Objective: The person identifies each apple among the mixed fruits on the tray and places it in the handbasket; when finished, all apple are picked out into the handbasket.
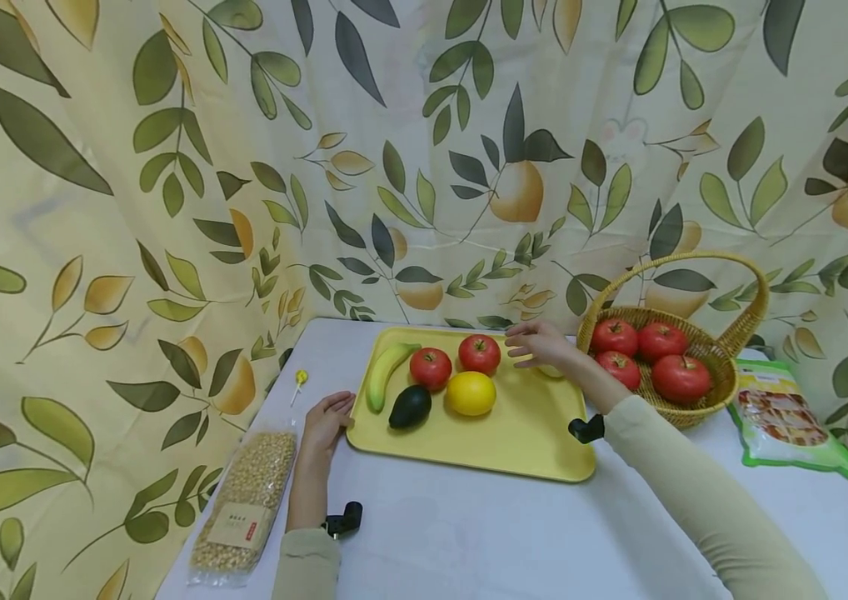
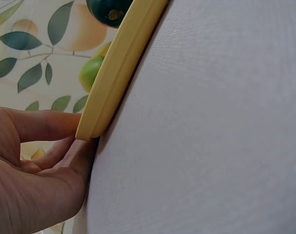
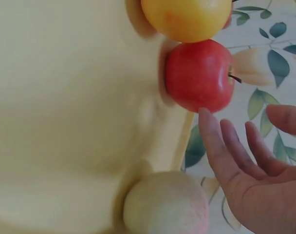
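On the yellow tray point(image 1: 529, 433) lie a banana point(image 1: 386, 377), two red apples, a lemon point(image 1: 471, 393), a dark avocado point(image 1: 410, 407) and a pale peach point(image 3: 165, 204). My left hand point(image 1: 326, 421) pinches the tray's left rim, thumb against the edge and fingers low beside it, as the left wrist view shows. Over the tray's far side, my right hand point(image 1: 541, 346) has its fingers spread and holds nothing. Its fingertips come close to the nearer red apple point(image 3: 200, 75); whether they touch it I cannot tell. In the head view my right arm mostly covers the peach.
A wicker basket point(image 1: 724, 383) with several red apples stands right of the tray, its handle arching high. Beside it lies a green-edged food packet point(image 1: 787, 417). A bag of beige beans or grains point(image 1: 247, 492) and a yellow lollipop point(image 1: 301, 378) lie on the left. Patterned curtain point(image 1: 409, 167) closes off the back.
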Available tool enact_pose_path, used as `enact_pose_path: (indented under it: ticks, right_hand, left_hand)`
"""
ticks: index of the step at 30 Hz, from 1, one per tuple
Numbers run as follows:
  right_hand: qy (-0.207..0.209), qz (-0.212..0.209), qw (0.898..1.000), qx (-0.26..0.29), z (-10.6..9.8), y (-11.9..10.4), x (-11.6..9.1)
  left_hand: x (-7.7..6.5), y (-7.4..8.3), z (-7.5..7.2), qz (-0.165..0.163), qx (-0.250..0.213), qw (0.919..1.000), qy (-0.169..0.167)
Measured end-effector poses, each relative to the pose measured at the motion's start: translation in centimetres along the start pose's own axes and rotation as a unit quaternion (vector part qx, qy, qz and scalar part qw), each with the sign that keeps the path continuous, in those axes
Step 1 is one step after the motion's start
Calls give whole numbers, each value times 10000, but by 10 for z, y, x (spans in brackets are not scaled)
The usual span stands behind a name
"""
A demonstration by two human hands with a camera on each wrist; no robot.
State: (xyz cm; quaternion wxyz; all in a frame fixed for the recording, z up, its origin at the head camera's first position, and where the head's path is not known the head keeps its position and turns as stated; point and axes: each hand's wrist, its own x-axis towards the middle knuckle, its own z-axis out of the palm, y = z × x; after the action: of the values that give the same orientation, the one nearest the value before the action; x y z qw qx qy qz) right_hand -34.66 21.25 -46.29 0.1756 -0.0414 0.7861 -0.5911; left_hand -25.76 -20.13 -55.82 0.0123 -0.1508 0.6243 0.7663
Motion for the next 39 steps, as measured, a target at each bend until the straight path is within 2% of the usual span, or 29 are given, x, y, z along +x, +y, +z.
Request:
enact_pose_path:
  ticks: [8,17,21,28,39]
  right_hand:
    - [96,203,9994,265,7,4,11]
    - [217,232,9986,425,19,18,20]
    - [433,410,9975,366,26,24,25]
    - [835,631,9925,627,40,31,34]
    - [1025,452,9914,670,51,30,38]
  left_hand:
    - [-3,2,2,-39,78,10000,48]
    - [-3,5,2,-12,96,9999,42]
    - [-1,3,1,15,112,9999,20]
    - [-3,1,1,-64,160,9998,48]
    - [-3,1,-1,-26,113,9999,-37]
